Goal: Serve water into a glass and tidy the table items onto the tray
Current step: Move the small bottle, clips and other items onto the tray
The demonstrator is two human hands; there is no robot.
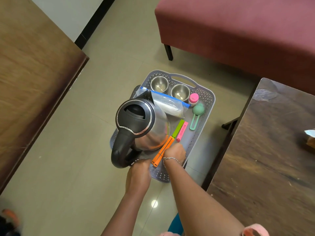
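Kettle (144,126) hides left part of tray (207,120).

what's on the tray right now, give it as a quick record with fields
tray: grey, perforated, handle cutout at far end
kettle: steel, black lid and handle, on the tray's left side
steel bowls: two, side by side at far end
zip bag: lying beside the kettle
clips: orange clip, green clip, pink clip, all lying flat
left hand: at near edge by kettle handle; grip unclear
right hand: beside orange clip; grip unclear
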